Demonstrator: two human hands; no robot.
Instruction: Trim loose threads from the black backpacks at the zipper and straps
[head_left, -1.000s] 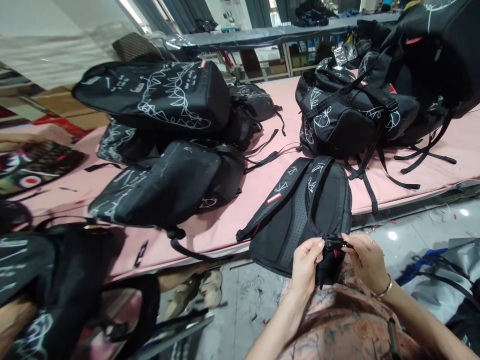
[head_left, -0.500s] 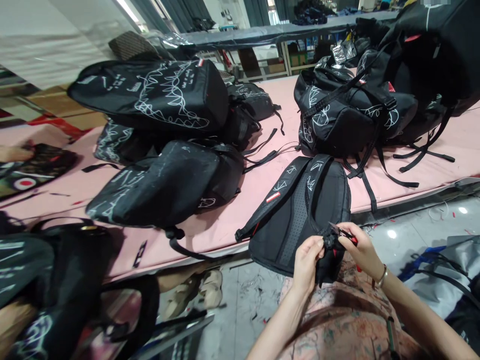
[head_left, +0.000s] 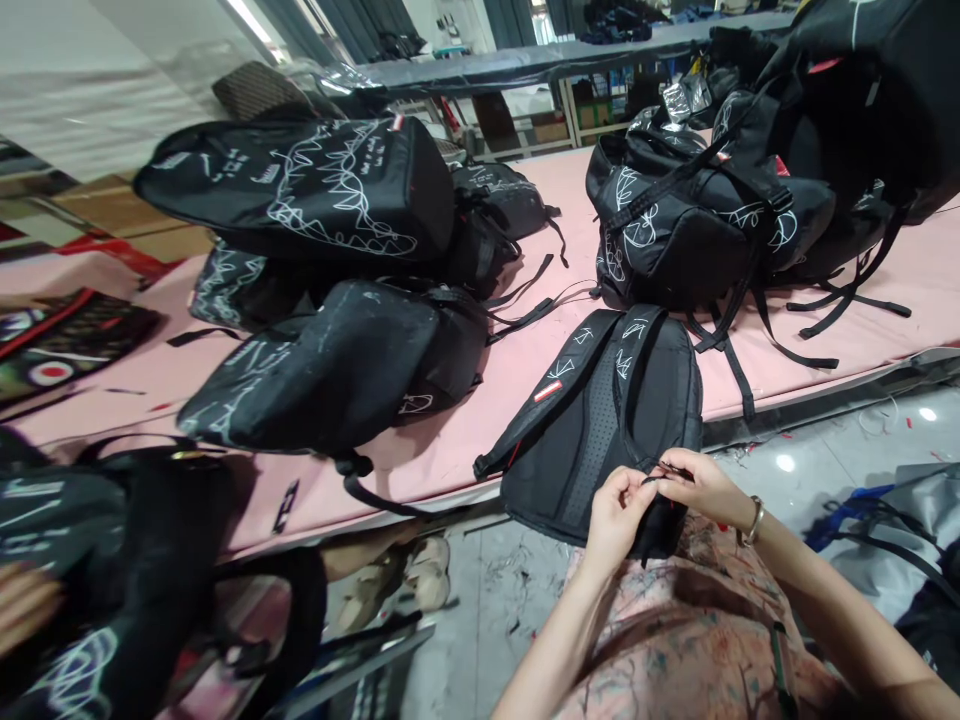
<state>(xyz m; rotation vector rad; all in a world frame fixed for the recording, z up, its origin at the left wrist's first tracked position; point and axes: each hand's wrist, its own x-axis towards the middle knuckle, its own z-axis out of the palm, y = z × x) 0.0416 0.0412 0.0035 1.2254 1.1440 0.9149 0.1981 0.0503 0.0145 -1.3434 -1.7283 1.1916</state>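
Note:
A black backpack (head_left: 517, 490) lies with its padded back and shoulder straps facing up, partly on the table edge and partly over my lap. White line drawings and a small red and white label mark the straps. At its lower right corner, my left hand (head_left: 616, 505) is closed, pinching a thin black strap (head_left: 649, 480). My right hand (head_left: 701, 488) meets it there, fingertips pressed together at the same strap. Small snips (head_left: 677, 470) are tucked in my right hand, mostly hidden by the fingers.
Black backpacks with white drawings are piled on the pink table (head_left: 559, 215), in a left stack (head_left: 300, 190) and a right heap (head_left: 690, 230). Another person's hand (head_left: 26, 605) rests by a dark bag at lower left. A grey bag (head_left: 885, 545) sits on the floor at right.
The dark bunched part between my hands has given way to a thin strap pinched at the fingertips. My right hand has moved in closer to my left, and the snips' red handle is now mostly hidden.

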